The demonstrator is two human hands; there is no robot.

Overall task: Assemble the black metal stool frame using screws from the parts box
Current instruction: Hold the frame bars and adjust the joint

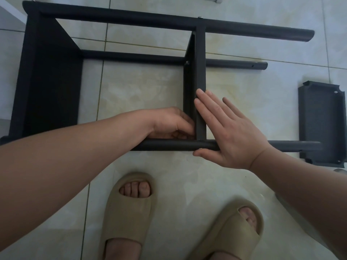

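We are holding the black tubular metal stool frame [112,18], which is lying on its side on the pale tiled floor [140,87]. Our right grip [231,134] is pressing flat, fingers straight, against the frame's flat crossbar [200,72]. Our left grip [169,124] is curling in at the bar's other side. Its fingertips are hidden, so we cannot tell whether it is pinching anything. A dark grey ribbed plastic panel [322,124] is lying at the right, near the picture's edge.
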